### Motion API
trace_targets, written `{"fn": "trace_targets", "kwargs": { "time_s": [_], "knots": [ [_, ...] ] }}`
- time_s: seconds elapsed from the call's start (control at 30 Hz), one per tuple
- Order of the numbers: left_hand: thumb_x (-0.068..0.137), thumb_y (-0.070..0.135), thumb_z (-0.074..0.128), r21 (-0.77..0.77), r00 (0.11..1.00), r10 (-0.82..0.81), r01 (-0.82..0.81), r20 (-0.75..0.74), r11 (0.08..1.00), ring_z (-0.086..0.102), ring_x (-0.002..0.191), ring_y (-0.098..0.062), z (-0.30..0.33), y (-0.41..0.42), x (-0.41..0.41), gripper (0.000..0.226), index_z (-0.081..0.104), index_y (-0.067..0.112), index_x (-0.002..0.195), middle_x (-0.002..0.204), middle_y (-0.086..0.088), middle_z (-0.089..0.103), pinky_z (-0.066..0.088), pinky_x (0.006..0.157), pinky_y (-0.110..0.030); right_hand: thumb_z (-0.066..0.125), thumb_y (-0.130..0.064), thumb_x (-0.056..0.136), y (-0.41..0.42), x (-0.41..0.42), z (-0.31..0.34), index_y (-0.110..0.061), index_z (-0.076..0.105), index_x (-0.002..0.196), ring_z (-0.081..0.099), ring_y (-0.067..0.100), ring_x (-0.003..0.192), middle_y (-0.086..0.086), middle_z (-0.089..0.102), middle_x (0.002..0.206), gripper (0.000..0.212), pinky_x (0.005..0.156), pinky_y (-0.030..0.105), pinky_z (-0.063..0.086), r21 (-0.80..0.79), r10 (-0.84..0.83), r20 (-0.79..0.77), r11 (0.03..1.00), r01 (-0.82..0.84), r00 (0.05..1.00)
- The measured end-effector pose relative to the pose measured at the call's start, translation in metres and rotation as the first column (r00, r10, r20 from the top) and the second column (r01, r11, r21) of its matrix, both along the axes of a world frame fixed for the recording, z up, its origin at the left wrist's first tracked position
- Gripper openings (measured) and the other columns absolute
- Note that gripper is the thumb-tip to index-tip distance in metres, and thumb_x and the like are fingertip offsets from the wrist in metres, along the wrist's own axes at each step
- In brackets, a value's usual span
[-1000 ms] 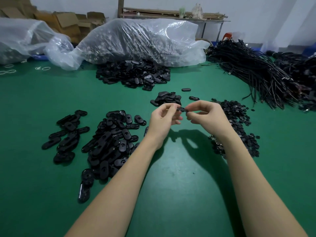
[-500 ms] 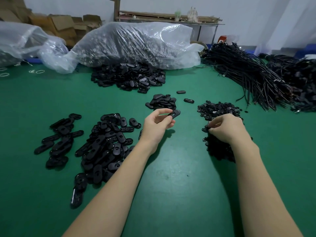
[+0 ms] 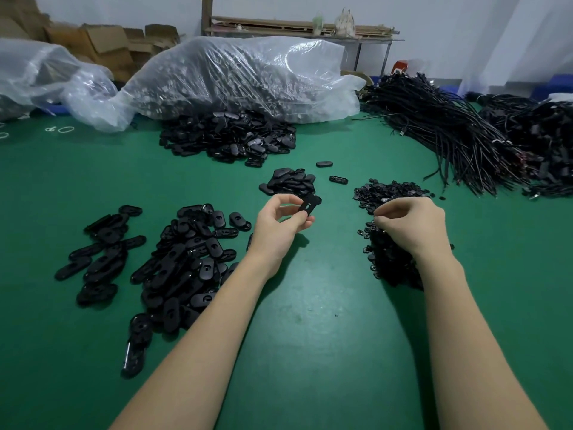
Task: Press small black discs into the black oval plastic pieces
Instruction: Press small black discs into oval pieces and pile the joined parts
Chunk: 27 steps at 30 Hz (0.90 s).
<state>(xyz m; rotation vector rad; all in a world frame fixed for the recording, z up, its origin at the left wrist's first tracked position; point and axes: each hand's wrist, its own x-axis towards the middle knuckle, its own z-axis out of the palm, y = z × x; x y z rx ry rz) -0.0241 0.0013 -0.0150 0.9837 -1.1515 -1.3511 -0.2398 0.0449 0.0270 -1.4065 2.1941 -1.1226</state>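
Note:
My left hand [image 3: 280, 223] pinches one black oval piece [image 3: 308, 205] between thumb and fingers, held above the green table [image 3: 310, 321]. My right hand [image 3: 409, 223] hovers with curled fingers over the pile of small black discs [image 3: 389, 192]; whether its fingertips pinch a disc is hidden. A big heap of oval pieces [image 3: 183, 262] lies left of my left forearm, and a smaller group of ovals [image 3: 99, 252] lies further left. A small stack of ovals [image 3: 290, 183] sits just beyond my left hand.
A clear plastic bag [image 3: 235, 76] spills more black ovals [image 3: 229, 138] at the back. Bundles of black cables [image 3: 459, 135] fill the right rear. Two loose ovals [image 3: 324, 164] lie near the stack. Cardboard boxes [image 3: 102, 41] stand behind.
My hands, together a second ago, separated. The right hand dropped to the disc pile and stays there with curled fingers. The left hand keeps the oval piece, tilted slightly.

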Motion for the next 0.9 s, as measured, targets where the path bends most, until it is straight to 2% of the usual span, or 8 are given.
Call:
{"fn": "trace_targets", "kwargs": {
  "time_s": [0.13,0.23,0.37,0.47,0.63,0.73,0.83,0.9],
  "knots": [
    [0.096,-0.005,0.059,-0.030,1.000,-0.016,0.017,0.021,0.999,0.077,0.090,-0.021,0.003,0.003,0.001,0.033,0.066,0.021,0.115,0.108,-0.010,0.064,0.055,0.099,-0.035,0.080,-0.013,0.082,0.002,0.003,0.001,-0.023,0.080,0.085,0.073,0.008,0.071,-0.006,0.076,0.074,0.011,0.076,0.019,0.056,-0.046,0.042,0.119,0.998,-0.036,0.992],
    [0.098,-0.001,0.059,-0.036,1.000,-0.021,0.021,0.005,0.999,0.077,0.090,-0.022,0.005,0.004,0.000,0.024,0.067,0.019,0.111,0.114,-0.014,0.065,0.057,0.096,-0.034,0.078,-0.006,0.084,0.002,0.006,0.001,-0.019,0.080,0.089,0.076,0.012,0.073,-0.002,0.078,0.076,0.014,0.079,0.024,0.059,-0.071,0.119,0.292,0.992,-0.102,0.949],
    [0.101,0.010,0.060,-0.020,0.999,0.013,-0.014,-0.041,1.000,0.077,0.090,-0.023,0.005,0.003,-0.002,0.006,0.060,0.014,0.104,0.106,-0.012,0.069,0.060,0.090,-0.030,0.075,0.008,0.085,0.002,0.013,0.003,-0.003,0.075,0.096,0.078,0.023,0.083,0.016,0.078,0.089,0.015,0.076,0.024,0.061,-0.141,0.232,0.574,0.973,-0.185,0.785],
    [0.098,0.014,0.066,-0.003,0.999,0.031,-0.031,-0.025,1.000,0.076,0.092,-0.021,0.002,0.002,-0.003,0.008,0.060,0.011,0.100,0.091,-0.003,0.076,0.059,0.090,-0.033,0.073,0.011,0.085,0.002,0.021,0.004,0.002,0.073,0.097,0.078,0.025,0.087,0.015,0.078,0.088,0.015,0.074,0.020,0.060,-0.178,0.294,0.713,0.954,-0.241,0.636],
    [0.093,0.014,0.072,-0.033,0.996,0.058,-0.056,0.062,0.998,0.068,0.087,-0.011,0.002,0.002,-0.002,0.009,0.064,0.010,0.095,0.093,-0.003,0.071,0.056,0.081,-0.025,0.072,0.011,0.085,-0.002,0.040,-0.001,0.002,0.072,0.098,0.078,0.026,0.091,0.015,0.078,0.091,0.015,0.075,0.020,0.059,-0.217,0.338,0.820,0.930,-0.296,0.462],
    [0.093,0.009,0.072,-0.063,0.999,0.036,-0.034,0.037,0.997,0.069,0.084,-0.009,0.002,0.004,0.000,0.012,0.064,0.013,0.101,0.092,-0.001,0.072,0.055,0.076,-0.020,0.072,0.010,0.086,-0.005,0.053,-0.007,0.002,0.072,0.098,0.078,0.026,0.089,0.017,0.078,0.092,0.015,0.074,0.020,0.059,-0.228,0.338,0.860,0.925,-0.304,0.383],
    [0.093,0.006,0.070,-0.085,1.000,0.006,-0.005,0.013,0.996,0.071,0.087,-0.013,0.002,0.005,0.002,0.026,0.067,0.019,0.116,0.097,-0.005,0.072,0.056,0.079,-0.020,0.070,0.010,0.088,-0.008,0.061,-0.013,0.002,0.072,0.098,0.077,0.024,0.084,0.016,0.077,0.090,0.014,0.073,0.020,0.060,-0.213,0.316,0.874,0.932,-0.293,0.370],
    [0.094,0.005,0.068,-0.080,1.000,-0.008,0.007,-0.009,0.997,0.072,0.087,-0.013,0.003,0.004,0.001,0.025,0.072,0.018,0.115,0.096,-0.003,0.073,0.057,0.080,-0.022,0.069,0.008,0.090,-0.008,0.062,-0.015,0.000,0.073,0.098,0.077,0.022,0.080,0.014,0.077,0.086,0.012,0.074,0.021,0.060,-0.212,0.319,0.857,0.934,-0.287,0.405]
  ]
}}
